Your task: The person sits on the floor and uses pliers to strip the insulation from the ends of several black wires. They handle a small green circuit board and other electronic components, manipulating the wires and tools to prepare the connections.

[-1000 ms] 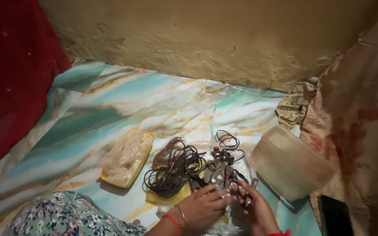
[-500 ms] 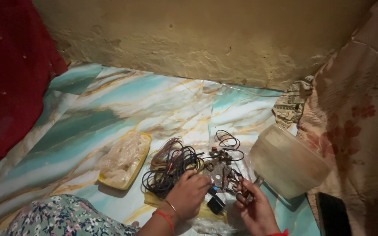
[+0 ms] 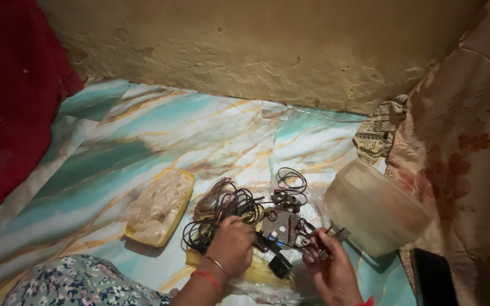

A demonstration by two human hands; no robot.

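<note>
The left hand [image 3: 232, 245] is curled, knuckles up, with its fingertips pressed down onto a tangle of dark wires [image 3: 222, 211]; whether it actually pinches a strand I cannot tell. A thin bangle and a red thread circle its wrist. The right hand [image 3: 330, 271] sits just right of the tangle, its fingers closed around a small metal piece [image 3: 336, 234] that pokes out above them.

Between the two hands lies a small perforated circuit board [image 3: 282, 224] with components and thin leads, touching the right edge of the wire tangle. A small black block [image 3: 281, 265] lies just below the board, near the right hand's thumb. A separate small loop of wire [image 3: 291, 180] lies above the board.

Left of the tangle, just beside it, sits a yellow tray [image 3: 137, 234] holding crumpled clear plastic. Right of the tangle, beyond the right hand, a translucent plastic tub [image 3: 376, 208] lies tipped on its side. Everything rests on a teal-and-white marbled sheet [image 3: 160, 130] with gold veins. Beyond the tangle rises a rough yellowish wall [image 3: 267, 51]. Well left of it hangs red cloth [image 3: 12, 102]; well right, past the tub, a floral cloth [image 3: 460, 153]. A flowered sleeve [image 3: 80, 283] fills the lower left corner.
</note>
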